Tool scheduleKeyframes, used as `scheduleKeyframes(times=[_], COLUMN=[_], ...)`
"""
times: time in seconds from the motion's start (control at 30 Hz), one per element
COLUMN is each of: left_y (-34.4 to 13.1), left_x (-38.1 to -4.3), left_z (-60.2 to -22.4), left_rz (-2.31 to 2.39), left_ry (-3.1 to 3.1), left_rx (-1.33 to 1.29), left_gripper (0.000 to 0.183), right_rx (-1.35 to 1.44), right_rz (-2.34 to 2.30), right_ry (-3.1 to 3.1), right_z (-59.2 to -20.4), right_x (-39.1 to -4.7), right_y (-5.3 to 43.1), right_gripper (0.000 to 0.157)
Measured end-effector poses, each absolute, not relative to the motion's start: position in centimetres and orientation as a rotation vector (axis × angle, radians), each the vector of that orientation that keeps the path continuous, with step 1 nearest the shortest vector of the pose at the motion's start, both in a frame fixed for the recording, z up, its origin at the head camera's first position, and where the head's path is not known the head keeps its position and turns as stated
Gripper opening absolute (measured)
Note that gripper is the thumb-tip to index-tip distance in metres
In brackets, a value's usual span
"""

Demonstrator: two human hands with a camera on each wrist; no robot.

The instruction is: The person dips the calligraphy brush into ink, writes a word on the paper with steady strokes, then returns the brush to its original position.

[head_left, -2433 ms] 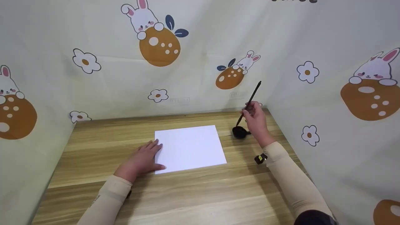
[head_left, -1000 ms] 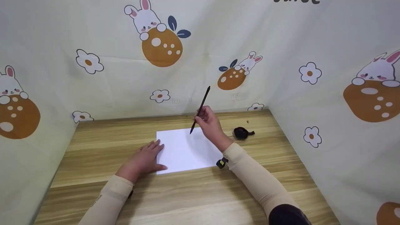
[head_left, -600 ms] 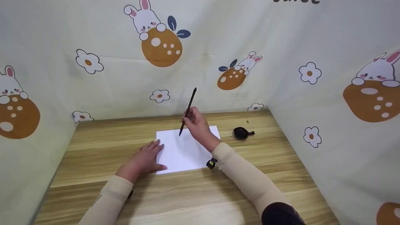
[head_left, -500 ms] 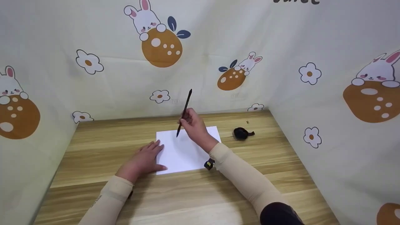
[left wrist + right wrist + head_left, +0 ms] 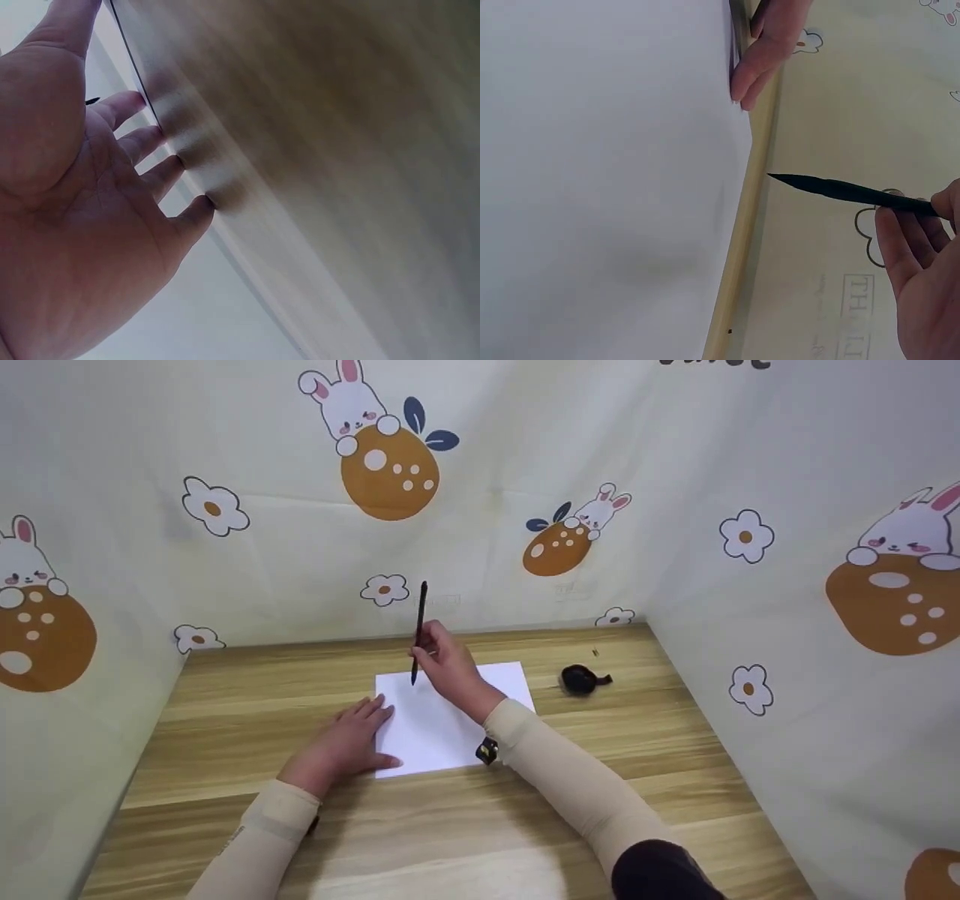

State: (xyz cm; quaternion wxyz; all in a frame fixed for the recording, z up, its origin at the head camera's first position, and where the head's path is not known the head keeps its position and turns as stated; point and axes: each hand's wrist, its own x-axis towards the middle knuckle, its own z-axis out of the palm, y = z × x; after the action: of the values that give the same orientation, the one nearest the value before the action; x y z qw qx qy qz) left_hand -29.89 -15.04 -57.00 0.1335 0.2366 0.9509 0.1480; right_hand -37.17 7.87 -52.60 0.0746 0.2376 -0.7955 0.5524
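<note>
A white sheet of paper (image 5: 439, 735) lies on the wooden table. My left hand (image 5: 341, 750) rests flat along its left edge, thumb on the near corner and fingertips on the side. In the left wrist view those fingers (image 5: 157, 180) reach down to the tabletop, spread apart. My right hand (image 5: 450, 667) pinches a dark, slim writing brush (image 5: 420, 615) above the paper's upper left part, handle up and nearly upright. The right wrist view shows its pointed dark tip (image 5: 787, 178) apart from the sheet.
A small black dish with a short handle (image 5: 577, 680) stands right of the paper. Beyond it lies a tiny dark bit (image 5: 595, 652). Patterned cloth (image 5: 480, 532) walls the table (image 5: 480, 832) at the back and both sides.
My right hand has carried the brush from over the black dish leftward to above the paper, then further left, and the brush now stands more upright. The left hand stays on the paper.
</note>
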Motion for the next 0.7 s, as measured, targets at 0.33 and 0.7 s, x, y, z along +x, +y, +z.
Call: scheduleKeyframes(times=[0.33, 0.7], left_y=[-15.2, -15.2], left_x=[-29.8, -29.6], left_z=[-57.0, -56.9], left_rz=[0.439, 0.464], left_ry=[2.758, 2.778], left_rx=[0.695, 0.745], left_gripper=[0.104, 0.103], right_rx=[0.746, 0.757], right_rz=[1.555, 1.453], right_ry=[-2.432, -2.487], right_z=[-52.7, -53.0], right_x=[-37.6, -37.7], right_y=[6.9, 6.5], right_gripper=[0.015, 0.014])
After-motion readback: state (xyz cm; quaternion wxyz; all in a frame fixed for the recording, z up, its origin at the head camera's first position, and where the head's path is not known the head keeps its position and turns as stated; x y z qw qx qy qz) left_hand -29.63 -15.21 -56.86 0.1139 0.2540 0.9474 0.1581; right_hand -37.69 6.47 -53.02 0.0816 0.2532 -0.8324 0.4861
